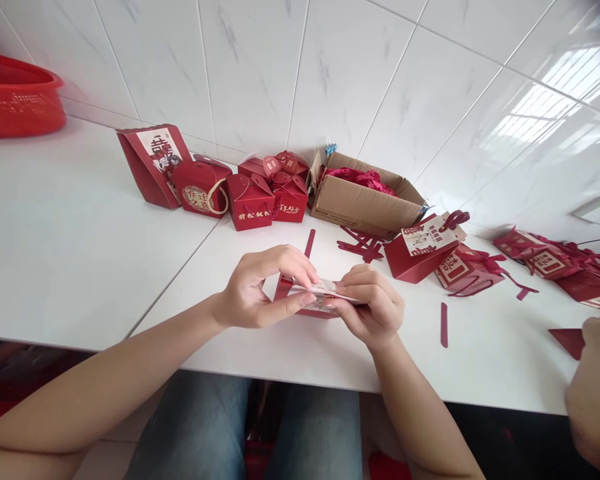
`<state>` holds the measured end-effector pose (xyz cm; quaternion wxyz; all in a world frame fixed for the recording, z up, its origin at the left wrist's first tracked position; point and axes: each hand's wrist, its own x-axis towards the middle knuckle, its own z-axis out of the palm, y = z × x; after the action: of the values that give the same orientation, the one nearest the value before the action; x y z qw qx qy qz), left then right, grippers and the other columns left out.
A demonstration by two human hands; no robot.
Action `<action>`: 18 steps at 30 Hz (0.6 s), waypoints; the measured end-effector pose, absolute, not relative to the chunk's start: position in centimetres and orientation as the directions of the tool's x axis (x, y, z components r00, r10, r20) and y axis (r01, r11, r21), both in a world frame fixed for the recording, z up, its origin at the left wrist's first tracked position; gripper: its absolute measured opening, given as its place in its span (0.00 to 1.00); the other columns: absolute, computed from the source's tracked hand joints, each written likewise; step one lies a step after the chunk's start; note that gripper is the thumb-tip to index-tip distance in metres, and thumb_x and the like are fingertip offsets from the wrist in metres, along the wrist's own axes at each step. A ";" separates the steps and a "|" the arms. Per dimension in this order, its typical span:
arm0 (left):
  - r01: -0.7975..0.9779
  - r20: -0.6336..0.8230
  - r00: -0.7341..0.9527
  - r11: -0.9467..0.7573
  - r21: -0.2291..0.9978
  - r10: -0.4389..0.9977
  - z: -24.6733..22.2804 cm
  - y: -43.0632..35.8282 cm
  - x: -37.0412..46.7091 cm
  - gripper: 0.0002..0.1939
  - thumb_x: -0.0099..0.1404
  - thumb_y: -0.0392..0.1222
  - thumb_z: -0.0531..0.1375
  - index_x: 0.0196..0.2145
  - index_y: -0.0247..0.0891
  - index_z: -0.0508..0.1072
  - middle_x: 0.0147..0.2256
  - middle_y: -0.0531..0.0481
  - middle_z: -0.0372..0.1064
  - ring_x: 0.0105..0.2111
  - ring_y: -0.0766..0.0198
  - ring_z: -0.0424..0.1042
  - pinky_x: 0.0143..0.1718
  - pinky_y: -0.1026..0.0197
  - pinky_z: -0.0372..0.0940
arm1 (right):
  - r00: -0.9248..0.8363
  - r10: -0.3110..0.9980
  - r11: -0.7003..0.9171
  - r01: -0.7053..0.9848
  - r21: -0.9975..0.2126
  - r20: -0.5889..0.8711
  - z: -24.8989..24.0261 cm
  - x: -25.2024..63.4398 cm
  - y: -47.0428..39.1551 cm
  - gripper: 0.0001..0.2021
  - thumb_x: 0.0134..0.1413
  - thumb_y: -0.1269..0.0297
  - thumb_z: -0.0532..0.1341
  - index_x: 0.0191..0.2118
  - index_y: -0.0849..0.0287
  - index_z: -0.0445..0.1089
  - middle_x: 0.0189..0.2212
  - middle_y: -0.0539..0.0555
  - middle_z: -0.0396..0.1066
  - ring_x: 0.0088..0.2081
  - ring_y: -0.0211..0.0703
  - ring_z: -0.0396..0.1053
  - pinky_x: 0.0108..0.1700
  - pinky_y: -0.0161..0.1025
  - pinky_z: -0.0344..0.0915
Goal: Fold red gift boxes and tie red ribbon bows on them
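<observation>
Both hands at the printed top (325,287) of a small red box (316,313), before us on the worktop (275,357).
Our left hand (255,290) pinches the top's left end between thumb and fingers; our right hand (373,303) grasps its right end. To work neatly, we should keep both thumbs level, press evenly and avoid creasing the thin panel. Our fingers cover much of the seam, so we cannot tell how its edges meet. Loose red strips (363,250) lie beyond the hands.

Free tabletop (80,253) left of left hand (253,287); red boxes (251,199), carton (365,215) block way to wall (250,73)
</observation>
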<state>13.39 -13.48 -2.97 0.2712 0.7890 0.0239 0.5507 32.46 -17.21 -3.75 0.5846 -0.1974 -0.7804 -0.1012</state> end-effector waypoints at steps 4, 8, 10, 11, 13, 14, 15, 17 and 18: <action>-0.341 0.746 0.545 -0.711 0.615 0.384 -2.3 -13.1 12.5 0.07 0.64 0.42 0.60 0.33 0.37 0.75 0.31 0.42 0.75 0.33 0.58 0.76 0.35 0.56 0.72 | -0.271 0.160 0.905 0.424 -0.032 0.949 -3.7 32.8 -17.3 0.05 0.54 0.66 0.65 0.36 0.59 0.69 0.25 0.51 0.69 0.27 0.40 0.68 0.26 0.40 0.67; -0.322 0.540 0.682 -0.461 0.827 0.493 -1.8 -12.9 11.7 0.08 0.65 0.41 0.59 0.31 0.38 0.77 0.29 0.43 0.76 0.31 0.58 0.77 0.32 0.58 0.74 | -0.323 0.135 0.928 0.373 -0.005 0.937 -3.4 32.7 -17.6 0.06 0.55 0.63 0.64 0.35 0.59 0.69 0.26 0.51 0.70 0.28 0.40 0.70 0.27 0.40 0.67; -0.285 0.486 0.714 -0.424 0.860 0.504 -1.4 -13.0 11.6 0.03 0.62 0.37 0.63 0.34 0.39 0.77 0.29 0.44 0.77 0.29 0.59 0.77 0.28 0.61 0.74 | -0.329 0.152 0.947 0.318 -0.042 0.932 -3.3 32.7 -17.7 0.07 0.56 0.61 0.64 0.35 0.59 0.69 0.25 0.51 0.70 0.27 0.39 0.70 0.28 0.40 0.68; -0.266 0.480 0.727 -0.443 0.856 0.491 -1.2 -13.1 11.6 0.04 0.60 0.37 0.64 0.35 0.40 0.78 0.29 0.44 0.77 0.28 0.60 0.77 0.27 0.62 0.74 | -0.328 0.160 0.957 0.285 -0.064 0.931 -3.2 32.6 -17.7 0.07 0.56 0.61 0.64 0.35 0.59 0.69 0.25 0.50 0.70 0.27 0.39 0.70 0.28 0.40 0.68; -0.235 0.506 0.737 -0.532 0.813 0.448 -0.7 -13.4 11.7 0.06 0.57 0.36 0.66 0.35 0.42 0.79 0.30 0.44 0.78 0.29 0.60 0.78 0.27 0.64 0.74 | -0.323 0.176 0.971 0.214 -0.110 0.930 -3.0 32.5 -17.8 0.06 0.56 0.62 0.64 0.35 0.58 0.70 0.25 0.50 0.70 0.27 0.38 0.71 0.27 0.38 0.68; -0.224 0.526 0.736 -0.579 0.784 0.427 -0.6 -13.6 11.8 0.08 0.56 0.36 0.67 0.35 0.43 0.80 0.30 0.45 0.78 0.29 0.61 0.78 0.27 0.65 0.74 | -0.322 0.181 0.976 0.177 -0.129 0.929 -2.9 32.5 -17.8 0.06 0.55 0.62 0.64 0.36 0.58 0.70 0.25 0.50 0.70 0.27 0.38 0.71 0.27 0.38 0.68; -0.219 0.544 0.733 -0.616 0.757 0.408 -0.4 -13.8 11.9 0.09 0.55 0.36 0.67 0.35 0.45 0.80 0.30 0.45 0.78 0.28 0.61 0.78 0.27 0.65 0.74 | -0.325 0.187 0.979 0.143 -0.147 0.927 -2.9 32.4 -17.8 0.06 0.55 0.63 0.64 0.36 0.58 0.70 0.25 0.50 0.70 0.27 0.38 0.72 0.27 0.38 0.68; -0.222 0.570 0.729 -0.658 0.720 0.378 -0.3 -14.0 12.2 0.09 0.55 0.37 0.67 0.35 0.47 0.80 0.30 0.47 0.78 0.27 0.62 0.77 0.27 0.66 0.74 | -0.334 0.194 0.981 0.088 -0.175 0.922 -2.8 32.3 -17.8 0.06 0.55 0.64 0.65 0.36 0.59 0.69 0.26 0.51 0.70 0.27 0.38 0.72 0.27 0.38 0.69; -0.223 0.576 0.729 -0.667 0.710 0.369 -0.2 -14.2 12.3 0.09 0.55 0.37 0.67 0.35 0.47 0.80 0.30 0.48 0.78 0.27 0.62 0.77 0.27 0.66 0.74 | -0.336 0.195 0.981 0.065 -0.183 0.921 -2.8 32.3 -17.8 0.06 0.55 0.64 0.65 0.36 0.60 0.69 0.26 0.51 0.70 0.27 0.38 0.72 0.28 0.38 0.70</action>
<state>12.30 -14.18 -0.23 0.4054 0.8368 0.0435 0.3653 32.29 -17.79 -2.83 0.5705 -0.0797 -0.8155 0.0567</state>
